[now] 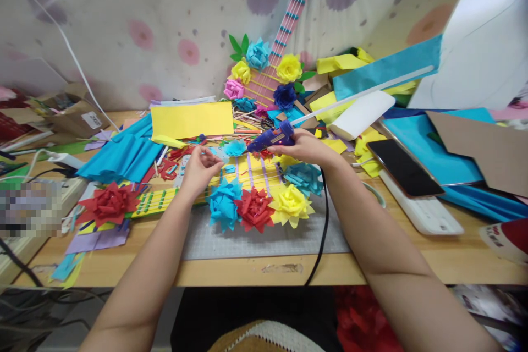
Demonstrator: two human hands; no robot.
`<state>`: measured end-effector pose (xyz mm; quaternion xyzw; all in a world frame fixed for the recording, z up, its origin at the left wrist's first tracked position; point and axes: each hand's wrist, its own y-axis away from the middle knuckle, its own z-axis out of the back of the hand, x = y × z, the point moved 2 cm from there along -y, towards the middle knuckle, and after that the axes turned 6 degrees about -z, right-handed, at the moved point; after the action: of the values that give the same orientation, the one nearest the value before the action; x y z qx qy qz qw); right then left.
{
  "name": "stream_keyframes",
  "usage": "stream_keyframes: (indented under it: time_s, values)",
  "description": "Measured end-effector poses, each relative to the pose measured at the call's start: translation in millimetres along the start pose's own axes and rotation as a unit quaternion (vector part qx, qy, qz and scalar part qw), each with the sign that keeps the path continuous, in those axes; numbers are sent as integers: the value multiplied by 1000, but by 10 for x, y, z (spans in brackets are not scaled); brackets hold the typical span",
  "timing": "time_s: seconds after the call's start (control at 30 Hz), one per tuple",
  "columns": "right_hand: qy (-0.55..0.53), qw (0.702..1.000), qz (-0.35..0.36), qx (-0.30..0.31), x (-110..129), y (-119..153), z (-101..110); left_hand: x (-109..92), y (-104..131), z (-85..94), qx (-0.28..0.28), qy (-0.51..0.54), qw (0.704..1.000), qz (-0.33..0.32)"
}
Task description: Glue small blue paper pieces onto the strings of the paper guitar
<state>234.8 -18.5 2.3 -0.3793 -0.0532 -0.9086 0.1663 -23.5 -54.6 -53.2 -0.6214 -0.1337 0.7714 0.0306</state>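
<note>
My right hand [307, 147] is wrapped round a dark blue hot glue gun [270, 138], its long white glue stick [363, 96] jutting up to the right. The nozzle points left at a small light-blue paper flower [235, 147]. Just left of that flower, my left hand [201, 169] has its fingers curled and pinched; whatever they hold is hidden. Below both hands lies a yellow paper guitar [247, 170] with purple strips. Along its near edge sit a blue flower [225, 203], a red flower [254, 208] and a yellow flower [292, 203].
A pink paper guitar [284, 38] with flowers leans on the wall. Blue crepe paper [124, 151], a yellow sheet [192, 120] and scraps surround the grey cutting mat [264, 245]. A phone [404, 168] lies right. The black cord [324, 225] hangs over the table's front edge.
</note>
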Motion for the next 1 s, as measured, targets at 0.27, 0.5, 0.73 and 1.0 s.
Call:
stream_keyframes:
  time_s: [0.27, 0.5, 0.73, 1.0]
  values:
    - [-22, 997, 76, 27, 60, 21, -34, -190, -2, -19, 25, -24, 995, 91]
    - [28, 994, 103, 29, 100, 26, -69, -314, 17, -70, 32, -22, 984, 174]
    - [37, 992, 120, 31, 71, 6, -110, -334, 18, -82, 37, -3, 979, 198]
    - [53, 992, 112, 21, 29, -15, -136, -318, 9, -79, 49, -1, 979, 200]
